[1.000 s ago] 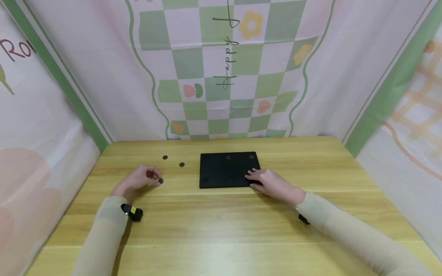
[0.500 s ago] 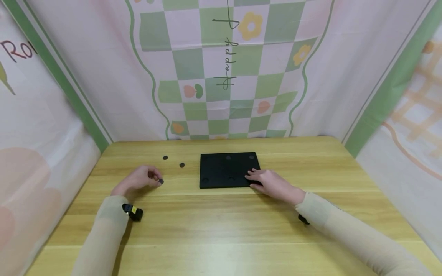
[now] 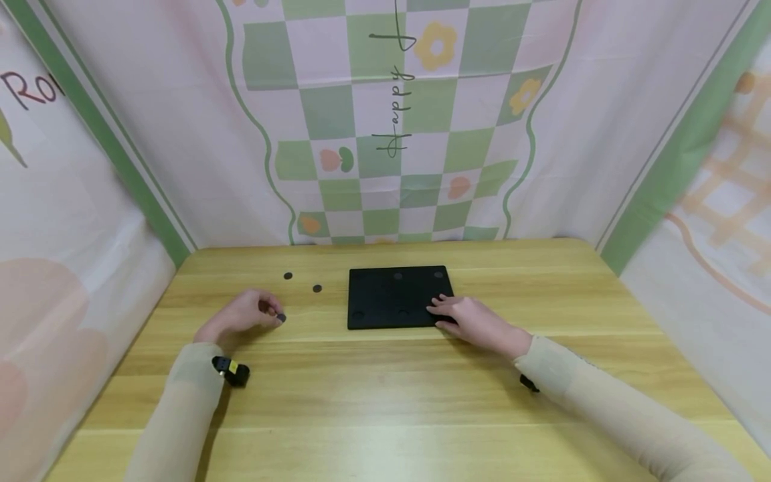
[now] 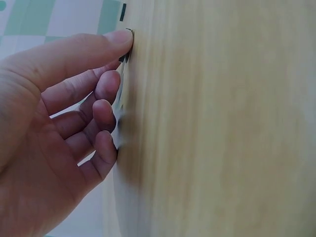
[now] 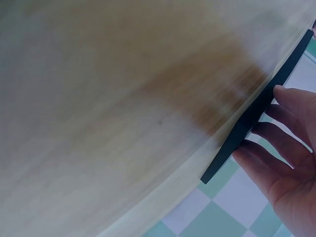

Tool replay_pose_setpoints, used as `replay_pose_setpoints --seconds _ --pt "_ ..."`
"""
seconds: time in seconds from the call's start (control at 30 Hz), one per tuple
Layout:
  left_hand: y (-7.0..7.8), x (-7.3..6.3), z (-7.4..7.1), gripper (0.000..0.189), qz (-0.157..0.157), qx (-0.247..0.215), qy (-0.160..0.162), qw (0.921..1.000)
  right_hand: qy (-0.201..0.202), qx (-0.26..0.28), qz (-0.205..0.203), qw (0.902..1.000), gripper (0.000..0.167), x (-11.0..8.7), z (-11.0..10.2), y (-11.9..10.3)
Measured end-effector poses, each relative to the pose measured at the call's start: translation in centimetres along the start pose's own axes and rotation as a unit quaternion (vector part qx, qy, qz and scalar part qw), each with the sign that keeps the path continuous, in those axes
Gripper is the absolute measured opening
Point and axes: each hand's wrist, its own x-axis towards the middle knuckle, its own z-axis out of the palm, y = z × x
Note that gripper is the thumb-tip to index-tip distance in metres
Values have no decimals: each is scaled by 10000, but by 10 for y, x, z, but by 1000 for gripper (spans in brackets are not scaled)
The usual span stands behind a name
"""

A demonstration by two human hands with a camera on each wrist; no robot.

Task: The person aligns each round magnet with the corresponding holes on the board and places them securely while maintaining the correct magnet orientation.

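Note:
In the head view my left hand is at the table's left part, with thumb and forefinger at a small dark round disc. The left wrist view shows the thumb on that thin disc, low against the table, the other fingers curled behind. Two more dark discs, one farther back and another disc, lie flat beyond this hand. My right hand rests its extended fingers on the near right corner of a flat black rectangular board. Several round marks show on the board; the fingers hide its corner.
The wooden table runs back to a patterned curtain, and further curtains hang at both sides. A small black camera sits on the left wrist, another camera on the right.

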Motion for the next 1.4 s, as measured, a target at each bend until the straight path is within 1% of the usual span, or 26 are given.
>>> replay_pose_setpoints --seconds 0.2,0.4,0.53,0.73,0.83,1.03,1.13,1.4 --pt "-1 1 1 21 41 7 -15 10000 -48 15 7 10000 34 -1 1 0" --pt "0 1 2 23 -48 -119 -5 9999 -23 25 -31 10000 34 0 1 -1" --pt "4 2 2 23 -48 -180 1 9998 50 -5 -83 10000 33 0 1 -1" --pt "12 2 2 22 57 -3 65 10000 109 -73 -111 9999 33 1 1 0" --pt "16 3 3 22 72 9 68 10000 104 -59 -103 9999 33 1 1 0" --pt "21 5 6 22 109 -138 67 9998 81 -98 -138 9998 33 1 1 0" --pt "24 6 8 23 220 -124 35 9997 89 -107 -150 9998 33 1 1 0" --pt "32 8 11 22 391 -15 134 9991 124 -93 -148 9998 33 1 1 0"
